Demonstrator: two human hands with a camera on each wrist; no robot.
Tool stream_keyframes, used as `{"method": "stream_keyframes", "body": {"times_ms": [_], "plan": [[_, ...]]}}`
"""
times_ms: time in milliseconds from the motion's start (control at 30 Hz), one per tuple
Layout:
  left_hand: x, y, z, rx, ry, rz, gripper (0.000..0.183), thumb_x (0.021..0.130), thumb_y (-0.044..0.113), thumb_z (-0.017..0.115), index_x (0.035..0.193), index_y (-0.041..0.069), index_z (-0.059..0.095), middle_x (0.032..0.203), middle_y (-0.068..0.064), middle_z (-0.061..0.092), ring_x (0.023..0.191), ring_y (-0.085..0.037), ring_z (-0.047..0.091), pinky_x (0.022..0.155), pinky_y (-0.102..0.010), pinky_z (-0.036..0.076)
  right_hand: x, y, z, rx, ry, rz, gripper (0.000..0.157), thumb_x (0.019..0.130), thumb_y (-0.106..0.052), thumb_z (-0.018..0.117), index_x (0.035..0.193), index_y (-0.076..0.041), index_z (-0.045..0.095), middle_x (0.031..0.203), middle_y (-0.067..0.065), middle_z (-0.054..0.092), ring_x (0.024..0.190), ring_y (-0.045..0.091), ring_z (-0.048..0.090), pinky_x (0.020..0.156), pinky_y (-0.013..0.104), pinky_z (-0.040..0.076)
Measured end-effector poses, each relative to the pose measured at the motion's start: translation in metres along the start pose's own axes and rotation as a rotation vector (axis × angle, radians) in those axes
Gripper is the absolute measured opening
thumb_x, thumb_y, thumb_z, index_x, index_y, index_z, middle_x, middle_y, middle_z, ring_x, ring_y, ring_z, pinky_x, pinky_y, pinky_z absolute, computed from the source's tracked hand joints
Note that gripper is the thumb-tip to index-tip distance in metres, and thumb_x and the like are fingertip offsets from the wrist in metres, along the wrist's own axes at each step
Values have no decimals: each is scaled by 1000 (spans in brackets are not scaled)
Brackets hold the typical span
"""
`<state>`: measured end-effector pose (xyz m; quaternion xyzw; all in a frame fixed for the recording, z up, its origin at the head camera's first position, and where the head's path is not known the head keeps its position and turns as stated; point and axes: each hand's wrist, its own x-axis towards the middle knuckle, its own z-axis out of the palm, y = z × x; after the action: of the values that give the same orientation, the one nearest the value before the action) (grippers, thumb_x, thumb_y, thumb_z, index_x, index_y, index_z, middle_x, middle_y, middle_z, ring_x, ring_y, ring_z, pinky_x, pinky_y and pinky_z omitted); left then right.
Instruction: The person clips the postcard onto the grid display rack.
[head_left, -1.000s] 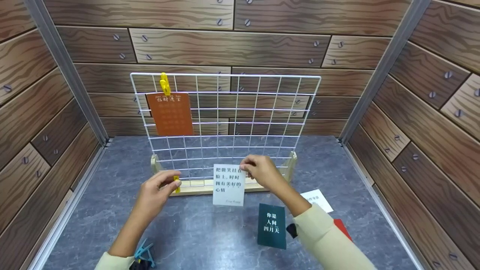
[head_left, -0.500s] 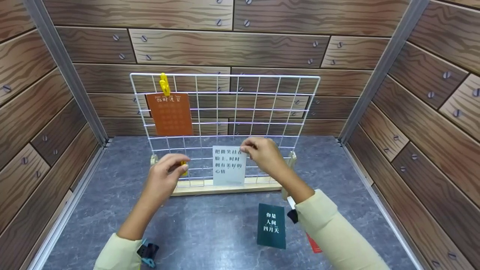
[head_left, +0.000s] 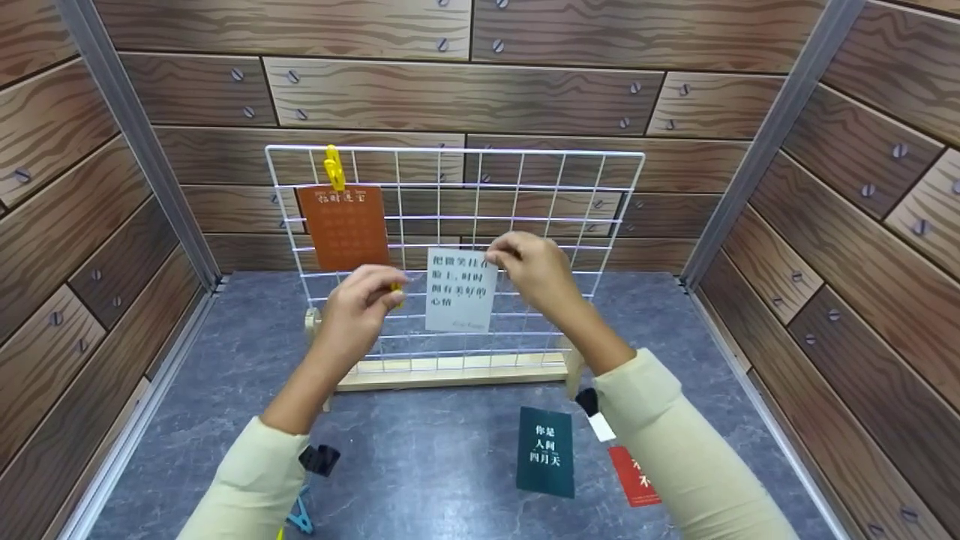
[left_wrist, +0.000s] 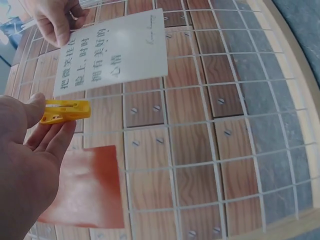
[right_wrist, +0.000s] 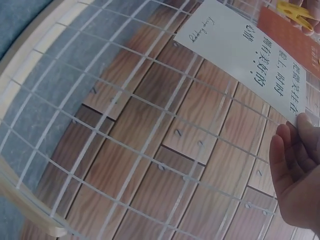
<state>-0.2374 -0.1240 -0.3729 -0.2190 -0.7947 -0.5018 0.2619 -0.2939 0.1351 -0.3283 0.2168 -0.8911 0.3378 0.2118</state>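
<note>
My right hand pinches a white card with dark Chinese writing by its upper right edge. The card hangs in front of a white wire grid rack. To the left of the card, my left hand holds a yellow clothespin between thumb and fingers; the wrist view shows it apart from the card. An orange-red card hangs at the rack's upper left under another yellow clothespin.
On the grey tabletop lie a dark green card, a red card and part of a white card, the last two partly behind the right sleeve. A blue clothespin lies by the left sleeve. Wood-patterned walls stand around.
Both hands have risen along the rack, the right one lifting the white card and the left one carrying the yellow clothespin. The left hand has also moved right, closer to the card.
</note>
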Motion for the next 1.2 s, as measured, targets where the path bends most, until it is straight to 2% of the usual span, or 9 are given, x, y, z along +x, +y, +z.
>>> {"method": "stream_keyframes", "body": {"times_ms": [300, 500, 767, 933, 1200], "plan": [[25, 19, 3, -43, 3, 11, 18, 90, -6, 69, 105, 0, 74, 114, -10, 69, 103, -20, 66, 88, -21, 57, 19, -7, -9, -34, 55, -55, 15, 95, -22, 70, 94, -8, 76, 92, 5, 76, 77, 20, 67, 70, 34, 54], [44, 26, 2, -72, 29, 69, 16, 87, -10, 69, 102, -4, 73, 113, -14, 68, 104, -25, 67, 89, -23, 58, 31, -10, -14, -31, 60, -60, 16, 94, -23, 71, 94, -8, 76, 95, 5, 76, 83, 20, 70, 75, 34, 56], [69, 36, 8, -82, 52, 103, 15, 88, -10, 69, 101, -4, 74, 113, -15, 67, 106, -23, 66, 91, -24, 57, 47, -16, -20, -83, 81, -80, 17, 95, -25, 69, 95, -9, 75, 94, 5, 75, 84, 21, 68, 78, 38, 55], [81, 40, 13, -76, 59, 108, 15, 89, -9, 67, 101, -3, 74, 114, -13, 67, 104, -21, 65, 88, -24, 58, 54, -18, -23, -98, 98, -69, 18, 95, -27, 69, 95, -10, 75, 94, 4, 74, 84, 21, 68, 77, 40, 53], [99, 45, 15, -85, 76, 107, 13, 90, -7, 68, 101, -4, 74, 117, -16, 68, 110, -22, 65, 93, -24, 56, 65, -16, -20, -102, 97, -23, 20, 95, -30, 69, 97, -11, 75, 94, 4, 73, 82, 20, 66, 77, 39, 52]]}}
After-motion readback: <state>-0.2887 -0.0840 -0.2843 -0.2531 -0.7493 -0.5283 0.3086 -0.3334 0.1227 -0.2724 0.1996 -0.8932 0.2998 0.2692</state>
